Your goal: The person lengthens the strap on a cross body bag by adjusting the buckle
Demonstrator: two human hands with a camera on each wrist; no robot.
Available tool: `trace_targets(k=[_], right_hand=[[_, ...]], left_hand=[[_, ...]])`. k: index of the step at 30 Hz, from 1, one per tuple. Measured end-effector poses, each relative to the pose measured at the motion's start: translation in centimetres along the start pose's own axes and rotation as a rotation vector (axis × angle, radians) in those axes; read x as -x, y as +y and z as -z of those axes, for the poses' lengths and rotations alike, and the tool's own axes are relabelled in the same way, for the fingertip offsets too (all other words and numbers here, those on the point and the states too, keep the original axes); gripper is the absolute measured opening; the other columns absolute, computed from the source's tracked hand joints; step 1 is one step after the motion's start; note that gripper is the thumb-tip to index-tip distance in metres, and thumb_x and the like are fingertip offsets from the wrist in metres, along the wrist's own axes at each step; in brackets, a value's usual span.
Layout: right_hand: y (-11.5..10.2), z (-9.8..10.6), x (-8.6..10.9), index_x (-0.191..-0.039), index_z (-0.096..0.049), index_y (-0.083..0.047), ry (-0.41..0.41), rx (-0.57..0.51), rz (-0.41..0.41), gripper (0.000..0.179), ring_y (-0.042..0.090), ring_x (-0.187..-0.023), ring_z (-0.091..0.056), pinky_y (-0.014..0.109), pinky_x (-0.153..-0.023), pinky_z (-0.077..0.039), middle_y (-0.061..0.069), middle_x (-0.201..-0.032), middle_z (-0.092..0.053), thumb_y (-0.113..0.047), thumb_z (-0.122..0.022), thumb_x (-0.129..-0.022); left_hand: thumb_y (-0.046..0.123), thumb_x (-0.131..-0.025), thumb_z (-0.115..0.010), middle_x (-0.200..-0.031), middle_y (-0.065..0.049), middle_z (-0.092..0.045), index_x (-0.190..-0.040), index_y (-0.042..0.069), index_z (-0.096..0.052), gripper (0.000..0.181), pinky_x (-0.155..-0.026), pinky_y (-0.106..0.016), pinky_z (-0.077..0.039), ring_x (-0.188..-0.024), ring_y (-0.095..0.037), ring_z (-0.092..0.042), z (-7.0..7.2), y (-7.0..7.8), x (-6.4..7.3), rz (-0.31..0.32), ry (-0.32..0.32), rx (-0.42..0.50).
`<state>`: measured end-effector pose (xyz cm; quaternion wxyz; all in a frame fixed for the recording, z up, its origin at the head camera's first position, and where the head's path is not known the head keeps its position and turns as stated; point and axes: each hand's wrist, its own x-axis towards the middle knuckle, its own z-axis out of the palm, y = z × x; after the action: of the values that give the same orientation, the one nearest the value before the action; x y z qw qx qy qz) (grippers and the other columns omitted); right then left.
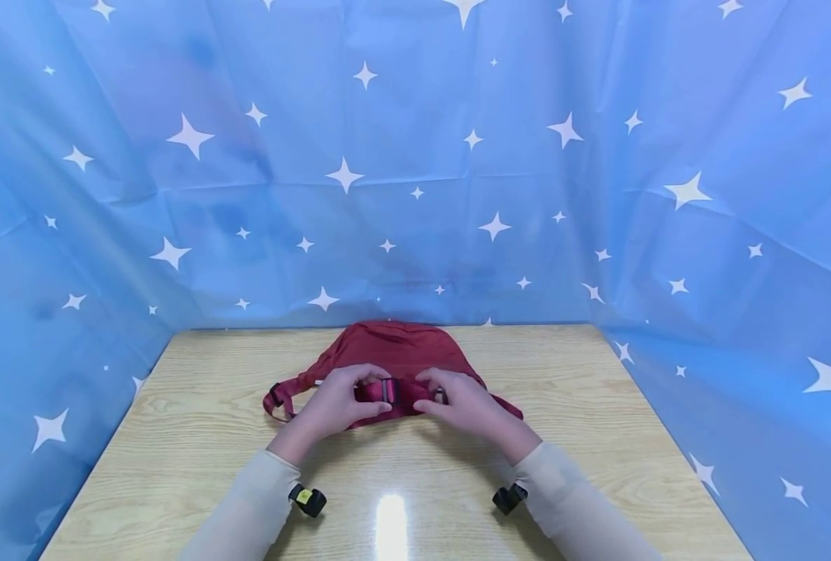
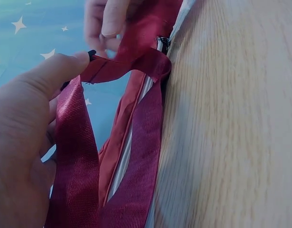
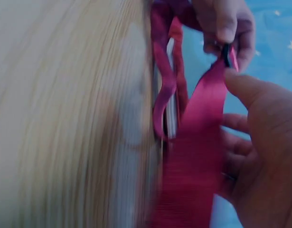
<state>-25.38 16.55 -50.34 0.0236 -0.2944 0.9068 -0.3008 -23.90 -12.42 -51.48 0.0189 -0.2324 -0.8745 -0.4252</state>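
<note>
A dark red fabric bag (image 1: 404, 347) with webbing straps lies near the table's far edge. My left hand (image 1: 338, 401) pinches a strap (image 2: 72, 142) at its dark slider buckle (image 1: 389, 391), with the thumb over the edge in the left wrist view. My right hand (image 1: 460, 401) is at the strap to the right of the slider. In the right wrist view its thumb meets the strap (image 3: 198, 137) near the slider, with fingers curled behind. The webbing hides part of those fingers. Along the bag's edge runs a pale zip (image 2: 146, 88).
The bag and both forearms are on a light wood-grain table (image 1: 198, 413). A loop of strap with another dark buckle (image 1: 275, 395) lies at the bag's left. Blue cloth (image 1: 415, 210) with white stars hangs behind and at both sides.
</note>
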Motion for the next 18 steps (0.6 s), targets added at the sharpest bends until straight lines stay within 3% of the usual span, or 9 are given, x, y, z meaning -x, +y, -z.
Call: trace_targets(k=[4,10,13,18], right_hand=[[-1.0,-0.7,-0.5,-0.153,-0.060,-0.016,-0.051,-0.116,-0.028,0.065,0.015,-0.109,-0.068,0.043,-0.095,-0.058,-0.001,-0.126,-0.072,-0.045,-0.084,-0.100],[-2.1,-1.5,-0.7,-0.152,-0.058,-0.021,-0.055,-0.225,-0.002,0.060,0.014,-0.133,-0.062,0.045,-0.114,-0.051,-0.007,-0.140,-0.065,-0.036,-0.086,-0.100],[-2.2,-1.9,-0.7,-0.148,-0.062,-0.023,-0.017,-0.249,0.032,0.053,0.013,-0.129,-0.061,0.043,-0.111,-0.051,-0.008,-0.139,-0.062,-0.032,-0.086,-0.101],[-1.9,-2.1,-0.8,-0.139,-0.068,-0.030,0.067,-0.251,0.083,0.045,0.012,-0.112,-0.062,0.037,-0.095,-0.056,-0.012,-0.126,-0.063,-0.031,-0.088,-0.099]], left_hand=[[0.030,-0.093,-0.093,-0.110,0.011,-0.072,-0.129,0.028,-0.075,0.040,-0.087,-0.035,-0.058,-0.099,-0.011,-0.066,-0.1,0.0,0.0,-0.025,-0.006,0.019],[0.030,-0.094,-0.092,-0.109,0.012,-0.072,-0.130,0.027,-0.075,0.040,-0.087,-0.034,-0.057,-0.099,-0.011,-0.066,-0.2,0.2,-0.1,-0.020,-0.015,0.037],[0.031,-0.095,-0.091,-0.107,0.013,-0.072,-0.131,0.027,-0.075,0.040,-0.088,-0.035,-0.057,-0.099,-0.010,-0.066,-0.2,0.3,0.0,-0.006,-0.021,0.046],[0.032,-0.095,-0.091,-0.110,0.010,-0.073,-0.133,0.025,-0.071,0.044,-0.094,-0.041,-0.057,-0.104,-0.011,-0.068,-0.1,0.1,-0.1,0.003,-0.030,0.078]])
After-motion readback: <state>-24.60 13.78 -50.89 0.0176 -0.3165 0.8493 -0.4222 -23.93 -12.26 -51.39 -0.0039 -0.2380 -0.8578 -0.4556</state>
